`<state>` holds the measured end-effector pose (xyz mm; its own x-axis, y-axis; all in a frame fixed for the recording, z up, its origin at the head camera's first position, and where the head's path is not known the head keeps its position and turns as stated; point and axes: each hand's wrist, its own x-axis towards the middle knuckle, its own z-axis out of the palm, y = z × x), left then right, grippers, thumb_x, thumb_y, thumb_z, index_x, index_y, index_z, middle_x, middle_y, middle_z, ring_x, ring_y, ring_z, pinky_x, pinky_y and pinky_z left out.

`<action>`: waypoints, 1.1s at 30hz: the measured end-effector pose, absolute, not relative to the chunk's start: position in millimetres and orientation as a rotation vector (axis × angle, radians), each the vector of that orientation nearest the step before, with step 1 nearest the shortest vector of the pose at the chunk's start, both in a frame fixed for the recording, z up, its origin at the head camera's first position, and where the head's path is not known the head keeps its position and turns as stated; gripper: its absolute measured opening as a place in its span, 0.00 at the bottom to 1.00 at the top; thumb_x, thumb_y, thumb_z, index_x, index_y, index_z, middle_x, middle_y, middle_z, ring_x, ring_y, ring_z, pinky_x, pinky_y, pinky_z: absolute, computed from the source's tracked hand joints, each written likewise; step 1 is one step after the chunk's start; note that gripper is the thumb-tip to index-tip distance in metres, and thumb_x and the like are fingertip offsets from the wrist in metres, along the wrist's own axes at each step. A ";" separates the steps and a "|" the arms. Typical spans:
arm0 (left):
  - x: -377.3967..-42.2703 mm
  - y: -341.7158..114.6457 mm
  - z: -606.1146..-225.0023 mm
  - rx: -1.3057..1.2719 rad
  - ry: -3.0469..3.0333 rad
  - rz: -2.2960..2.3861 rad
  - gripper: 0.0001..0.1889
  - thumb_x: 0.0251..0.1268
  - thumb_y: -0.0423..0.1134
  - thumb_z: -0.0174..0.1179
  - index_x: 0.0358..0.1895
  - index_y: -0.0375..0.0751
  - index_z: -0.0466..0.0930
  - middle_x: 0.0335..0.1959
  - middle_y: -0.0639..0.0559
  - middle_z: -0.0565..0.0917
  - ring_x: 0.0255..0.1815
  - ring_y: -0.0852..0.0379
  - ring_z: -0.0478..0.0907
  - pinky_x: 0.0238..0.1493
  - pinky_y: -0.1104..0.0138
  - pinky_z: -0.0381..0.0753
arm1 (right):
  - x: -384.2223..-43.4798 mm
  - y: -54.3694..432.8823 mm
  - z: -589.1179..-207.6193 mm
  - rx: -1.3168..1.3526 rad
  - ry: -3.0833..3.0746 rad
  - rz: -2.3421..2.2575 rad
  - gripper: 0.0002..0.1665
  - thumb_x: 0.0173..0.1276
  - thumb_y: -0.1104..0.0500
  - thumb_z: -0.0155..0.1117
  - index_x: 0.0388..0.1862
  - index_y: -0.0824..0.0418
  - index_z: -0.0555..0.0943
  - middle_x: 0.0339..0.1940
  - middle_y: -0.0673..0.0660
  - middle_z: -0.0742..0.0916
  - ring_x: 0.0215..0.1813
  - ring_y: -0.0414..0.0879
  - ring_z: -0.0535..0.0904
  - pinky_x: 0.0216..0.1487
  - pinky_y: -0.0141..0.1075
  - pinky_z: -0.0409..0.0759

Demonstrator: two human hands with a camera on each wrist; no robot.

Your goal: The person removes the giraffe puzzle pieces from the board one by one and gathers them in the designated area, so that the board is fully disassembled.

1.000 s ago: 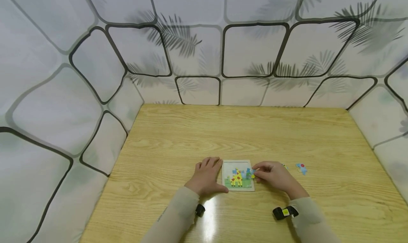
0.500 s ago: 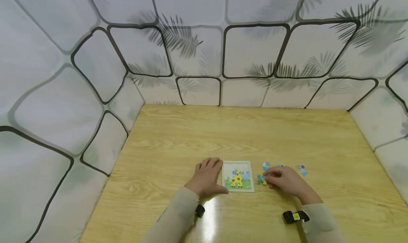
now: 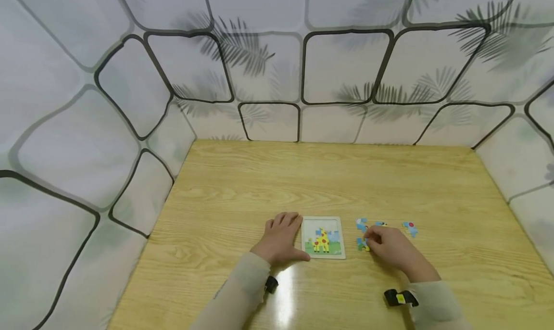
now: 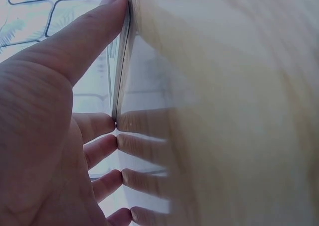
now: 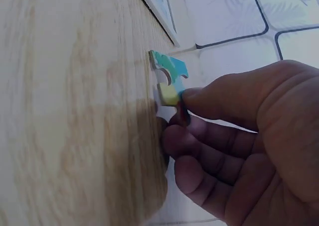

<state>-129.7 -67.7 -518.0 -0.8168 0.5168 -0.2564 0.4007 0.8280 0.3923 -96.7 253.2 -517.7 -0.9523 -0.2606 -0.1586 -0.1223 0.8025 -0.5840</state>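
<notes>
My right hand [image 3: 391, 249] pinches a jigsaw piece [image 5: 171, 89], blue, green and yellow, between thumb and fingers. In the right wrist view the piece is tilted up close to the tabletop; the fingertips hide part of it. To the left lies a square puzzle tray [image 3: 311, 224] with a pale rim, partly filled by a yellow giraffe with red spots on green ground. My left hand [image 3: 279, 238] rests at the tray's left side, fingers spread. Its thumb [image 4: 94, 29] and index fingertip touch the tray's edge in the left wrist view.
Loose jigsaw pieces lie beyond the right hand: a blue one [image 3: 360, 223], one partly hidden [image 3: 381, 223], and a blue one with a red dot [image 3: 409, 229]. The wooden table [image 3: 259, 176] meets patterned fabric walls [image 3: 268, 70] at back and sides.
My right hand has moved right, away from the tray's right edge, with the jigsaw piece still pinched. Loose pieces behind it came into view. The left hand and tray stay put.
</notes>
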 end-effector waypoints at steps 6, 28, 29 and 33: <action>-131.8 -66.5 -516.3 0.695 2.661 0.457 0.56 0.53 0.71 0.67 0.81 0.49 0.54 0.80 0.52 0.56 0.79 0.47 0.51 0.72 0.46 0.55 | -98.4 249.9 -519.6 -0.294 2.777 -0.847 0.04 0.69 0.65 0.63 0.37 0.59 0.84 0.28 0.47 0.80 0.30 0.42 0.72 0.33 0.38 0.73; -132.1 -65.6 -516.3 0.701 2.662 0.471 0.57 0.52 0.71 0.68 0.81 0.48 0.54 0.80 0.52 0.56 0.79 0.46 0.51 0.73 0.46 0.55 | -114.7 194.9 -512.5 -0.459 2.765 -0.898 0.13 0.69 0.61 0.67 0.49 0.65 0.85 0.31 0.49 0.77 0.32 0.41 0.69 0.34 0.37 0.71; -131.3 -65.7 -516.5 0.700 2.664 0.473 0.57 0.51 0.71 0.68 0.81 0.48 0.54 0.80 0.51 0.56 0.79 0.46 0.51 0.73 0.45 0.55 | -115.3 188.9 -512.1 -0.479 2.758 -0.889 0.15 0.68 0.60 0.68 0.51 0.66 0.84 0.32 0.49 0.77 0.32 0.41 0.69 0.35 0.37 0.71; -128.7 -66.3 -517.3 0.691 2.670 0.480 0.57 0.51 0.70 0.69 0.80 0.47 0.56 0.79 0.51 0.57 0.78 0.45 0.51 0.72 0.45 0.56 | -117.7 168.7 -508.3 -0.519 2.751 -0.818 0.23 0.67 0.58 0.69 0.58 0.66 0.81 0.35 0.51 0.76 0.33 0.42 0.68 0.36 0.38 0.72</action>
